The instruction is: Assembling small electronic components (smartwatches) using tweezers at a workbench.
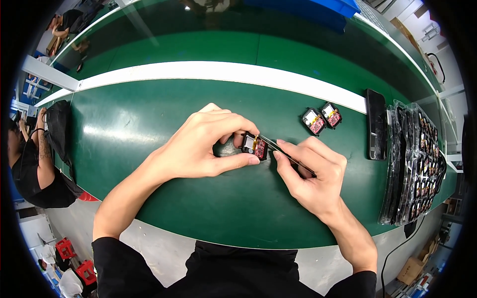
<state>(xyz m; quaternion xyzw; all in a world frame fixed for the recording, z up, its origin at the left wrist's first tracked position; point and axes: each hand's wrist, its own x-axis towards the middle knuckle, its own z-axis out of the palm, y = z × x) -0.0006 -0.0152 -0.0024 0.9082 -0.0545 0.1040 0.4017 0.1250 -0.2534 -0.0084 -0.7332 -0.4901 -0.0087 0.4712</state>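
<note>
Between the thumb and fingers of my left hand [208, 141] is a small black device housing [254, 146], its inside facing up with a red circuit board, a silvery block and a yellow strip. My right hand [318, 171] pinches dark tweezers [288, 155], which slant up and left so their tip meets the housing's upper right edge. Whether the tip grips any part is too small to tell. Farther back to the right, two similar opened housings, a nearer one [313, 121] and a farther one [331, 115], lie side by side on the green table [208, 208].
Stacked clear plastic trays [405, 164] filled with more small devices stand at the right. Beside them lies a black phone-like slab [376, 124]. A white rail [198, 70] crosses behind my hands. A blue bin [333, 6] sits beyond it. Another person [42, 174] sits at the left end.
</note>
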